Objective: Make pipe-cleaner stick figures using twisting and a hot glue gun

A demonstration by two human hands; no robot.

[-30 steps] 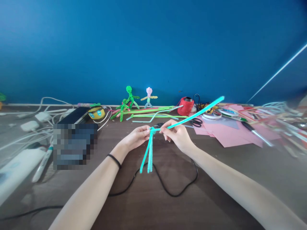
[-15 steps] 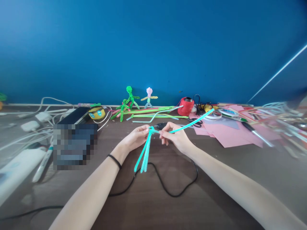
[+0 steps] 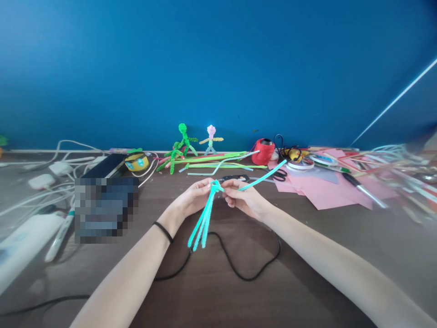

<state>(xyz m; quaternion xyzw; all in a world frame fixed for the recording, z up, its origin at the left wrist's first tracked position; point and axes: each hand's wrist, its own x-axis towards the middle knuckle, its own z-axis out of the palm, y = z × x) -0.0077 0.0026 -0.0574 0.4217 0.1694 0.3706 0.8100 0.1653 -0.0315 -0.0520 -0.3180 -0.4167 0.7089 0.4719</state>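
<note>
pinching knotted top (image 3: pixel 216 187) of fuzzy turquoise pipe cleaners (image 3: pixel 209 206) in nearly closed left hand (image 3: pixel 194 197), ends splayed downward, above brown bench (image 3: pixel 232 298). holding slightly curved, slanting free strand (image 3: pixel 264 176) in curled right hand (image 3: pixel 247 198).

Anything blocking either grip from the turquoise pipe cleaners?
Nothing visible. The left grip pinches the turquoise pipe cleaners near their joined top; the right grip holds a strand coming off it. The black cable lies on the table beyond the dangling ends in this view, not between them and either grip.
</note>
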